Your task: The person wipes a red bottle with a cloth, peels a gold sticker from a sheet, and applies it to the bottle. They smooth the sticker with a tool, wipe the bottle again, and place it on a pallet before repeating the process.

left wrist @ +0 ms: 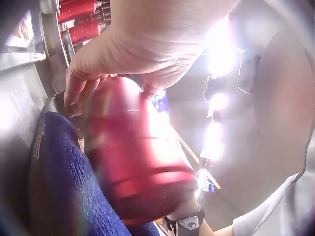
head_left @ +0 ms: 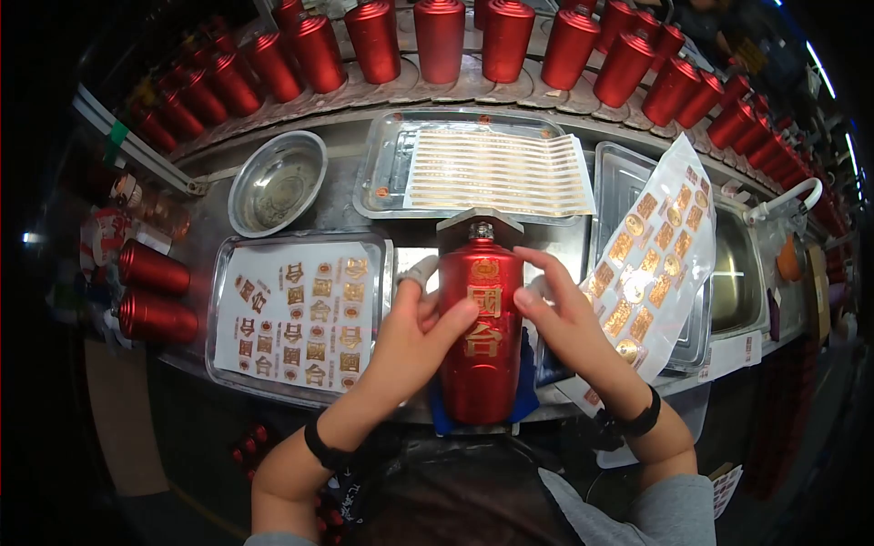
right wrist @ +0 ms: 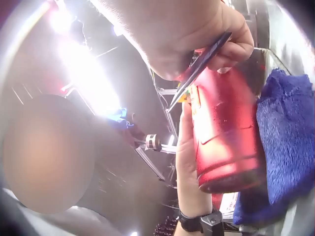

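A red bottle (head_left: pixel 481 387) leans on a metal stand (head_left: pixel 455 224), neck pointing away from me, its gold characters (head_left: pixel 482 342) and a small gold emblem facing up. My left hand (head_left: pixel 405 341) grips its left side, thumb across the front beside the characters. On the other side, my right hand (head_left: pixel 569 323) has its thumb at the upper character and its index finger by the shoulder. The right wrist view shows slim black tweezers (right wrist: pixel 202 66) held in the curled fingers of that hand. A blue cloth (right wrist: pixel 288 137) lies under the bottle.
Left, a tray (head_left: pixel 215 314) carries a sheet of gold character stickers (head_left: pixel 305 314). Behind are a metal bowl (head_left: pixel 244 187) and a tray with a striped sheet (head_left: pixel 496 173). Another gold sticker sheet (head_left: pixel 651 273) lies right, by a sink (head_left: pixel 751 314). Red bottles (head_left: pixel 441 41) line the conveyor.
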Demonstrator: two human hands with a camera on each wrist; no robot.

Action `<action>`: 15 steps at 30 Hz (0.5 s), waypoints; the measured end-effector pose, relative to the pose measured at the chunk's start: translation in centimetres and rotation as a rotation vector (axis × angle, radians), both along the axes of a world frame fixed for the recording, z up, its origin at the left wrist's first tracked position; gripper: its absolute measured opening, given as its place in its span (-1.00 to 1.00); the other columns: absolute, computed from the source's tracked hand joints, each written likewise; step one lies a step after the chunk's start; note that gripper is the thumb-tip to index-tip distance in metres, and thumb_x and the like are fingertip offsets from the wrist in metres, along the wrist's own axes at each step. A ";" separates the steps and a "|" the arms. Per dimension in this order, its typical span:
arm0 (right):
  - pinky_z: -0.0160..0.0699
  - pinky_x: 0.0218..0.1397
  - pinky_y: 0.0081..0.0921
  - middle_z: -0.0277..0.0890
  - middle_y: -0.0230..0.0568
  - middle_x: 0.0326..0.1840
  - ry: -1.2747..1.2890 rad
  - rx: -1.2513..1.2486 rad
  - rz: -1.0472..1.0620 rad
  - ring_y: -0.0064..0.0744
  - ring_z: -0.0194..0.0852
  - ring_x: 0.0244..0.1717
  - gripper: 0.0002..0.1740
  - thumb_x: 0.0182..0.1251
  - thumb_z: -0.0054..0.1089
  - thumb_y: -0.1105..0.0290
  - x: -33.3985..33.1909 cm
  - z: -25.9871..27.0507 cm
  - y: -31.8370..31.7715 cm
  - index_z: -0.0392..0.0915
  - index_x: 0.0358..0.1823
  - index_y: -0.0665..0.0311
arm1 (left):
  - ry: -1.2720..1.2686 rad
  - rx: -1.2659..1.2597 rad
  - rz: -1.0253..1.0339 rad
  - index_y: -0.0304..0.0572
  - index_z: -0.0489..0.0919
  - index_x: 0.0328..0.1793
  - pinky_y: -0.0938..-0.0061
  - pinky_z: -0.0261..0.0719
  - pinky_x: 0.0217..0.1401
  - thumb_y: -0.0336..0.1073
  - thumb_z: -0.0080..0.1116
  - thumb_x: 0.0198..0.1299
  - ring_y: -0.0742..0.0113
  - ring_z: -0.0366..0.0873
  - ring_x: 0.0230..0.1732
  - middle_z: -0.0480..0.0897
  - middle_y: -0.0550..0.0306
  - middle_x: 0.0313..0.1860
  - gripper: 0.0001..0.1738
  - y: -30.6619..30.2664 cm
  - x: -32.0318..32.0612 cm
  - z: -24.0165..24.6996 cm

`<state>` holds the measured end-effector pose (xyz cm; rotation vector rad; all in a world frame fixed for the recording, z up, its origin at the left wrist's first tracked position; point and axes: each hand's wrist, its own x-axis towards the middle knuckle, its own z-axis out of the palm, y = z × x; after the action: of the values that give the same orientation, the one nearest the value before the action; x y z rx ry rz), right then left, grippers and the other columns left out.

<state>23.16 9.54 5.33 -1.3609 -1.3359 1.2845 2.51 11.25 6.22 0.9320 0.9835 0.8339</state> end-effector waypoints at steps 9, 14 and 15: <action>0.18 -0.45 -0.74 0.30 -0.46 -0.40 0.029 -0.073 0.036 -0.77 0.20 -0.48 0.04 0.21 0.48 0.09 -0.9 -0.6 -3.2 0.02 0.56 0.31 | 0.133 0.115 -0.157 -0.27 0.01 0.58 0.25 0.20 0.54 -0.23 0.42 0.17 0.18 0.31 0.48 0.31 -0.13 0.47 0.00 -2.4 -1.4 -0.4; 0.22 -0.41 -0.71 0.29 -0.46 -0.42 0.201 -0.072 0.049 -0.75 0.20 -0.46 -0.02 0.29 0.39 0.08 -0.6 -1.7 -2.9 0.00 0.56 0.32 | 0.084 0.065 -0.162 -0.32 -0.02 0.58 0.23 0.13 0.58 -0.29 0.40 0.19 0.09 0.27 0.50 0.30 -0.27 0.46 -0.01 -1.9 -1.9 -0.9; 0.23 -0.40 -0.71 0.30 -0.46 -0.41 0.216 -0.062 0.045 -0.75 0.20 -0.45 -0.04 0.31 0.37 0.09 -0.5 -1.8 -2.8 0.01 0.55 0.32 | 0.065 0.038 -0.145 -0.32 -0.02 0.59 0.23 0.14 0.57 -0.29 0.39 0.20 0.09 0.28 0.49 0.30 -0.27 0.46 -0.02 -1.8 -1.8 -1.0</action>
<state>22.63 6.70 3.49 -1.2008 -1.1920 1.4697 0.69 9.45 5.20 1.0560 0.9466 0.7064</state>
